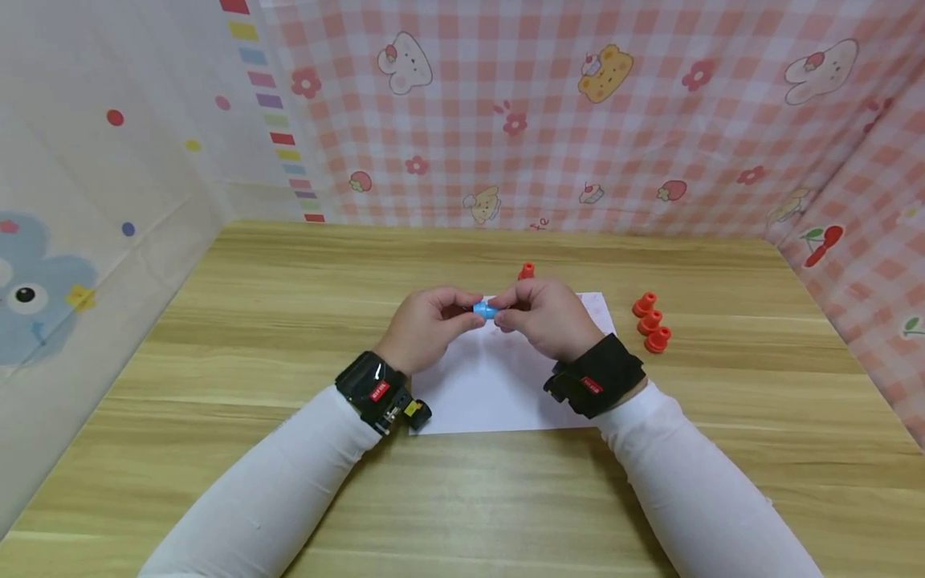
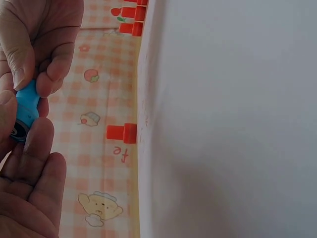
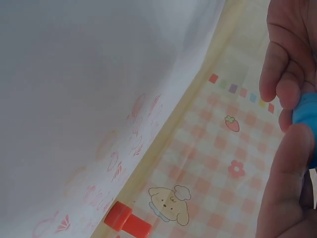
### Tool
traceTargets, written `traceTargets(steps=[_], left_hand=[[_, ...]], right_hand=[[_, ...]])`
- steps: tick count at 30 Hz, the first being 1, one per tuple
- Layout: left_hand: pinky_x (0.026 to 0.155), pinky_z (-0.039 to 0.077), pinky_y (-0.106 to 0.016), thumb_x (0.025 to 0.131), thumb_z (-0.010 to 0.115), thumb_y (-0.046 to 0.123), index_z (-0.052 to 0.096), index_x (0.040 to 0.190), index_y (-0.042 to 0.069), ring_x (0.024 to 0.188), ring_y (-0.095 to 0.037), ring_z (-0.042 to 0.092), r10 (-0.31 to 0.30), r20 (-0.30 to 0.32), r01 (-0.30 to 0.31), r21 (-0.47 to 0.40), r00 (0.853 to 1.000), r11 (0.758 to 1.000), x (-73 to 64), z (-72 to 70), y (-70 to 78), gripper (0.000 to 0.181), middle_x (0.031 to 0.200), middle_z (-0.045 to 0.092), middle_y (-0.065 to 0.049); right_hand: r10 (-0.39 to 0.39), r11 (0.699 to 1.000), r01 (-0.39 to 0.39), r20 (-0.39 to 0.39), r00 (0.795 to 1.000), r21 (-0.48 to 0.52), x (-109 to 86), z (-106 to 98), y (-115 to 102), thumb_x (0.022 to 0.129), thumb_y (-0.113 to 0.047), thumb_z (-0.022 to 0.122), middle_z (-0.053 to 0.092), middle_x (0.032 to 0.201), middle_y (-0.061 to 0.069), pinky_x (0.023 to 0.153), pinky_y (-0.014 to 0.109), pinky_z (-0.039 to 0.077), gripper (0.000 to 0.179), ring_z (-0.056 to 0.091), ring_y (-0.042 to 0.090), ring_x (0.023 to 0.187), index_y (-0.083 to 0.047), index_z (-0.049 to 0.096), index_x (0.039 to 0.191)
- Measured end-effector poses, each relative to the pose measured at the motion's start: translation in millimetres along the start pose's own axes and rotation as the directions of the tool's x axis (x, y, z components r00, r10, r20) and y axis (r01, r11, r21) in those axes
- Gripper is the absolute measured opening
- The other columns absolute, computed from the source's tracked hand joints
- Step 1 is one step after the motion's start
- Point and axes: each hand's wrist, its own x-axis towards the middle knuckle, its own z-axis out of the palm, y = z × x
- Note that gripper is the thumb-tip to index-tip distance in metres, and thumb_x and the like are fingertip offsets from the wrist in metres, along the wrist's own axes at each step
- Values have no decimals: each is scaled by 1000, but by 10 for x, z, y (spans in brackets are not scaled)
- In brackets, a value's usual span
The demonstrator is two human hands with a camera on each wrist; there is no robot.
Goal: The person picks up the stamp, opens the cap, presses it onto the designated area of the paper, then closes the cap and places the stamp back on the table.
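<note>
A small blue stamp (image 1: 484, 310) is held up above the paper between both hands. My left hand (image 1: 426, 327) pinches its wider end with thumb and fingertips. The narrower end sits between the thumb and fingers of my right hand (image 1: 545, 317). In the left wrist view the blue stamp (image 2: 27, 104) shows a dark round face at its wide end, partly covered by fingers. The right wrist view catches only part of the blue stamp (image 3: 307, 116) at the edge. Beneath the hands lies a white sheet of paper (image 1: 491, 393), with pink printed marks (image 3: 116, 168) toward its far side.
One red stamp (image 1: 527, 270) stands behind the right hand, near the paper's far edge. Several more red stamps (image 1: 649, 322) stand in a row to the right of the paper. The wooden table (image 1: 462, 498) meets a pink checked cloth (image 1: 470, 120) at the back.
</note>
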Motion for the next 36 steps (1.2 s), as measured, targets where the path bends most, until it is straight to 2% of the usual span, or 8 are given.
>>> traceTargets(steps=[5, 15, 21, 27, 30, 33, 36], left_hand=[[86, 61, -31, 96, 79, 14, 78, 113, 7, 101, -18, 73, -5, 3, 5, -5, 1000, 1000, -7, 4, 12, 19, 115, 79, -6], [87, 61, -32, 96, 79, 15, 78, 114, 8, 102, -18, 73, -6, 8, 6, -8, 1000, 1000, 3, 15, 1, 19, 115, 78, -6], [85, 61, -31, 95, 80, 14, 77, 114, 7, 99, -18, 73, 1, 16, -1, -7, 1000, 1000, 0, 20, 8, 21, 114, 78, -6], [83, 63, -30, 94, 81, 12, 74, 112, 8, 96, -18, 75, 18, 34, -17, -3, 999, 1000, -9, 28, -10, 20, 113, 77, -6], [86, 64, -32, 95, 80, 13, 71, 121, 6, 100, -20, 77, 41, 61, -42, 10, 997, 999, -1, 20, -17, 28, 115, 76, -8], [93, 63, -38, 97, 78, 18, 66, 133, 5, 108, -25, 76, 41, 90, -45, 49, 995, 998, 3, -13, -12, 39, 123, 74, -12], [106, 57, -46, 99, 76, 29, 62, 140, 8, 122, -25, 70, 15, 93, -29, 151, 996, 988, 2, -71, 1, 47, 134, 70, -11]], right_hand=[[20, 1000, -20, 6, 1000, 3, 6, -6, 1, 99, -7, 73, 77, 101, 8, 77, 32, 56, 12, 72, 21, 90, -9, 81, 108], [9, 1000, -9, 14, 1000, 28, -9, -14, -12, 101, -6, 70, 77, 102, 11, 92, 48, 61, 12, 74, 20, 88, -5, 78, 110], [17, 999, -18, 22, 1000, 43, -11, -29, -17, 101, -5, 68, 77, 103, 13, 92, 46, 63, 13, 75, 19, 87, -4, 77, 111], [-11, 999, 10, 33, 999, 35, -27, -48, -11, 102, -9, 68, 77, 100, 12, 88, 43, 64, 15, 74, 20, 85, -5, 77, 114], [-27, 999, 27, 17, 1000, -19, -44, -69, -12, 102, -14, 70, 77, 98, 10, 84, 40, 61, 16, 72, 20, 86, -9, 78, 114], [-34, 995, 32, -24, 999, -92, -66, -116, -19, 102, -19, 70, 77, 103, 9, 79, 34, 55, 18, 67, 22, 90, -13, 78, 117], [-18, 992, 9, -69, 997, -126, -89, -211, -21, 104, -21, 67, 76, 112, 9, 78, 32, 52, 19, 63, 26, 94, -14, 77, 119]])
